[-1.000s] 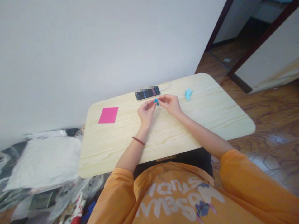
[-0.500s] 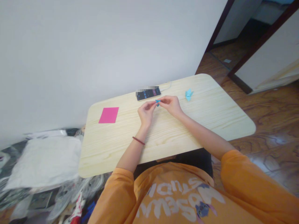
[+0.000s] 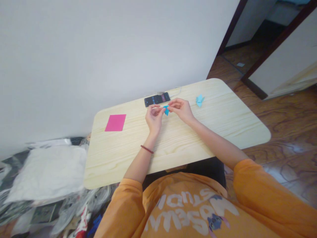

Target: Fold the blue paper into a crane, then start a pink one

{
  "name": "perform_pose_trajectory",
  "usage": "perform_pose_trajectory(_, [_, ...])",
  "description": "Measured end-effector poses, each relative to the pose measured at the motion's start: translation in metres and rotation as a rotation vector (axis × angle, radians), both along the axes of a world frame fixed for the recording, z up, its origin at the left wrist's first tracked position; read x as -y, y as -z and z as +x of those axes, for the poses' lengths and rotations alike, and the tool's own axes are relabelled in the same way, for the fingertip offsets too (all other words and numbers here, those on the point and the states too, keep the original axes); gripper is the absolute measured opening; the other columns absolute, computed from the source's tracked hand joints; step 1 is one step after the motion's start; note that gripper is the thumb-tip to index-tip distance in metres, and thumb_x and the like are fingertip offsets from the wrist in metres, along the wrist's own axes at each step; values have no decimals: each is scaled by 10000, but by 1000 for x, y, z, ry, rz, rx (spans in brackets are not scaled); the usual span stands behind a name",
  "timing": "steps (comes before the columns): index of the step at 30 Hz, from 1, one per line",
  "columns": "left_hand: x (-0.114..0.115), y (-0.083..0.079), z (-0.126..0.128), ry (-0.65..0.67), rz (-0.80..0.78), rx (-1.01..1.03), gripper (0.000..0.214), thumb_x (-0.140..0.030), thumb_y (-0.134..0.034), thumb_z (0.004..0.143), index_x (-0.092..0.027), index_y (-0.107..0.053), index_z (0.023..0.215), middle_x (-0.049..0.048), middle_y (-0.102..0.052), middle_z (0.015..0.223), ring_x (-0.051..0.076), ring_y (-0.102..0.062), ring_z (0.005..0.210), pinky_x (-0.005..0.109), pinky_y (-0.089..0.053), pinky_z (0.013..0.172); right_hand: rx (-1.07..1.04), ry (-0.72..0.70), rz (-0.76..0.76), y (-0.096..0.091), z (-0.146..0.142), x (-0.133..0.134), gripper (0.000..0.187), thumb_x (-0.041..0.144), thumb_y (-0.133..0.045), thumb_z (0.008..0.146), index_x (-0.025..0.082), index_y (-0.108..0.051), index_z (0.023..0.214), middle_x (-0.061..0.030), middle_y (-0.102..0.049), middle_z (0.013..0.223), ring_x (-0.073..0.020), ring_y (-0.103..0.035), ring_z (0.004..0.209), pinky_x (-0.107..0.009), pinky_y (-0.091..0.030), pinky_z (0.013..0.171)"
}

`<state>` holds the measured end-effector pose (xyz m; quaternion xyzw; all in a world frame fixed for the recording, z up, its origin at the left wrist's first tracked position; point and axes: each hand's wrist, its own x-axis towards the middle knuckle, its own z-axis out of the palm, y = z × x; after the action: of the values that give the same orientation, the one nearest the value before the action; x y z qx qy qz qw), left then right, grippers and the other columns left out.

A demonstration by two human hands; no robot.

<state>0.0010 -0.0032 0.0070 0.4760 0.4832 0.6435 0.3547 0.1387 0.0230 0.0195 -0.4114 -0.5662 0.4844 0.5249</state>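
Between my two hands, a small folded piece of blue paper (image 3: 166,110) is held above the table, its point hanging downward. My left hand (image 3: 154,118) pinches its left side between thumb and fingers. On the right side, my right hand (image 3: 181,109) grips the same paper with thumb and fingertips. Fingers cover parts of its upper edge. To the right of my right hand lies a light blue origami figure (image 3: 199,100) with pointed tips. A flat square of pink paper (image 3: 115,122) rests left of my left hand.
A phone (image 3: 156,99) with a lit screen lies just behind my hands, a white cable (image 3: 177,92) running from it. The pale wooden table (image 3: 119,158) meets a white wall. A white bag (image 3: 49,172) and clutter sit left of the table.
The folded blue paper has turned, so more of its flat face and lower point shows. My fingers have shifted slightly on it; both hands stay in nearly the same place.
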Motion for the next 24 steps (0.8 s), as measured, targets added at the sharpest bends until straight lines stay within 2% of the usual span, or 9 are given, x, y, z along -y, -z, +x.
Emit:
perform_pose_trajectory(3, [-1, 2, 4, 30, -4, 84, 396, -299, -779, 712, -240, -443, 912, -27, -683, 747, 130, -682, 684, 260, -534, 693, 23, 31, 14, 0, 0, 1, 320, 374, -774, 633, 199, -560, 794, 20, -654, 646, -153, -668, 623, -299, -565, 652])
perform_pose_trajectory(6, [-2, 4, 6, 53, -16, 134, 465, -315, -795, 689, -248, -384, 895, -37, -675, 738, 127, -678, 673, 252, -526, 679, 6, 52, -5, -1, -1, 2, 311, 331, -769, 630, 204, -538, 796, 26, -657, 653, -152, -669, 623, -293, -561, 648])
perform_pose_trajectory(11, [1, 4, 4, 102, -115, 141, 497, -303, -837, 620, -230, -410, 864, -21, -681, 734, 133, -678, 667, 255, -520, 682, -57, 84, -65, -2, 0, 3, 312, 301, -788, 592, 200, -557, 776, 22, -669, 640, -156, -664, 606, -299, -555, 651])
perform_pose_trajectory(16, [1, 2, 6, 164, -178, 204, 508, -287, -838, 606, -232, -386, 830, -39, -675, 696, 120, -660, 627, 253, -509, 681, -77, 84, -92, -4, 3, 0, 271, 296, -793, 585, 192, -590, 731, 21, -660, 614, -145, -646, 616, -291, -534, 680])
perform_pose_trajectory(20, [-2, 2, 5, 230, -259, 291, 540, -257, -846, 573, -229, -365, 817, -36, -683, 676, 115, -650, 616, 259, -509, 691, -140, 37, -208, -4, 6, -2, 326, 277, -808, 536, 191, -601, 773, 26, -666, 596, -137, -632, 606, -289, -526, 680])
perform_pose_trajectory(24, [-1, 3, 2, 269, -355, 305, 487, -258, -855, 540, -200, -446, 798, -40, -663, 665, 107, -642, 613, 268, -519, 705, -161, 13, -291, -4, 6, -3, 347, 266, -823, 500, 184, -595, 748, 21, -670, 602, -126, -621, 599, -284, -524, 678])
